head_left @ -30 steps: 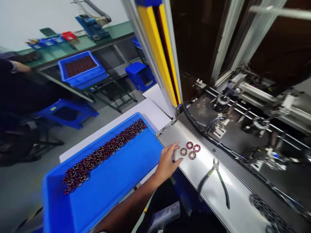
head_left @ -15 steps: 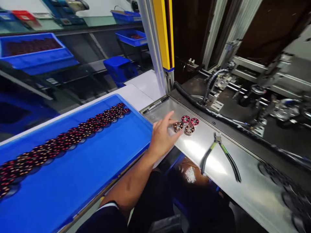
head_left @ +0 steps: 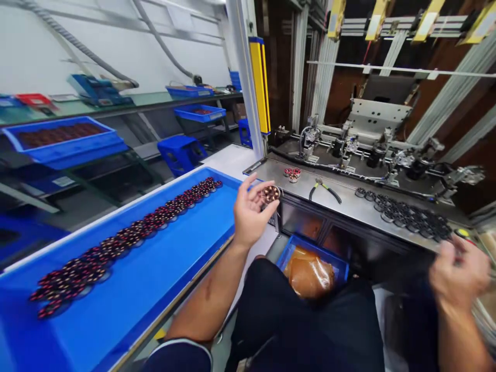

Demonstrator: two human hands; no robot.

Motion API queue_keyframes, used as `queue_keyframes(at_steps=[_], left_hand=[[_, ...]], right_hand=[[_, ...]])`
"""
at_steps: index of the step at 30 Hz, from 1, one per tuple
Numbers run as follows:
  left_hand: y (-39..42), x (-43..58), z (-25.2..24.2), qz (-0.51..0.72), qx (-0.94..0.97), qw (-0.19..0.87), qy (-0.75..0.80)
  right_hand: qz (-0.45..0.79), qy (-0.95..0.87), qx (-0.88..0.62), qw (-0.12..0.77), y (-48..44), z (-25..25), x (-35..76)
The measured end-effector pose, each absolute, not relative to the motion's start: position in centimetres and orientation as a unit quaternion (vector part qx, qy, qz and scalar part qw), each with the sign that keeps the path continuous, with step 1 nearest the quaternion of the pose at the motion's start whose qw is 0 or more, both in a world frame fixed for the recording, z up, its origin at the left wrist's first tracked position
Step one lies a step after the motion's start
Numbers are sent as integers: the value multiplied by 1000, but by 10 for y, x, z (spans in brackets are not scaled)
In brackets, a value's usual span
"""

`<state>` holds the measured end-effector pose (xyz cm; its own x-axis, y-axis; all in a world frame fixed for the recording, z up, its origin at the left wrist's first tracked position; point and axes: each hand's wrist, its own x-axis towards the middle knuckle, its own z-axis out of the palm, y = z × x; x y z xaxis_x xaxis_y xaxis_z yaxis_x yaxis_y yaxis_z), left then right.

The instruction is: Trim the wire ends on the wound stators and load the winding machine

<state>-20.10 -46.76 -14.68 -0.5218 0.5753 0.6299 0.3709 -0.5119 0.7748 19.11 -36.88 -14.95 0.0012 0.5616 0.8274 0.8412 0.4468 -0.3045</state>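
My left hand (head_left: 250,214) pinches a round motor stator (head_left: 271,194) with copper windings between thumb and fingers, raised just off the metal shelf's front edge. Three more stators (head_left: 293,174), red and copper coloured, sit grouped on the metal shelf (head_left: 310,178). To their right lie cutting pliers (head_left: 324,191) with green and black handles, spread apart. At the far right, my right hand (head_left: 459,268) has its fingers curled together beside many black rings (head_left: 411,214); a dark bit shows at the fingertips, too blurred to name.
A large blue tray (head_left: 174,253) on the left holds a long overlapping row of stators (head_left: 132,230). Behind the shelf stands a machine with clamps (head_left: 349,147) and a yellow upright bar (head_left: 259,85). Below, a blue bin (head_left: 341,268) contains a brown plastic-wrapped bundle.
My left hand has lifted one stator from the group of four and drawn it back off the shelf. My right hand has come into view at the right as the camera tilted up.
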Motion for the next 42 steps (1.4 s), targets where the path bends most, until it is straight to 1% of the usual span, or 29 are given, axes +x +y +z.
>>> queue_keyframes(at_steps=[2, 4, 5, 6, 8, 9, 13, 16, 19, 21, 23, 25, 26, 30, 35, 38, 42], left_hand=[[-500, -167, -144, 729, 517, 86, 440], [-526, -135, -143, 723, 556, 81, 402], [-537, -122, -142, 716, 577, 78, 386], [-546, -111, -141, 707, 597, 75, 371], [-560, -95, -140, 688, 632, 78, 348], [-566, -89, -139, 680, 643, 85, 341], [-576, -76, -138, 667, 647, 143, 342], [-570, -69, -140, 674, 629, 194, 334], [-558, -65, -143, 689, 604, 264, 302], [-549, -64, -145, 690, 592, 311, 277], [-540, -67, -146, 688, 587, 340, 258], [-533, -72, -146, 688, 589, 343, 247], [-530, -74, -147, 689, 593, 337, 246], [-518, -81, -150, 678, 622, 287, 267], [-512, -81, -154, 658, 644, 237, 308], [-511, -82, -155, 673, 632, 229, 309], [-512, -85, -157, 681, 617, 246, 309]], right_hand=[[-29, -739, -478, 473, -395, -141, 158], [97, -789, -426, 432, -429, -127, 124], [264, -787, -366, 421, -446, -119, 110], [402, -762, -315, 398, -461, -110, 98], [554, -711, -257, 348, -486, -96, 84], [595, -690, -247, 329, -495, -92, 82], [646, -657, -250, 295, -512, -90, 91], [671, -634, -245, 297, -510, -100, 98], [722, -587, -214, 298, -496, -113, 106], [759, -570, -159, 272, -481, -122, 116], [781, -576, -102, 219, -466, -133, 128], [792, -579, -81, 173, -456, -146, 134], [798, -573, -87, 164, -455, -153, 133], [831, -499, -143, 200, -471, -173, 107], [870, -399, -185, 222, -491, -168, 75], [883, -358, -207, 223, -493, -161, 73], [881, -359, -213, 221, -499, -162, 77]])
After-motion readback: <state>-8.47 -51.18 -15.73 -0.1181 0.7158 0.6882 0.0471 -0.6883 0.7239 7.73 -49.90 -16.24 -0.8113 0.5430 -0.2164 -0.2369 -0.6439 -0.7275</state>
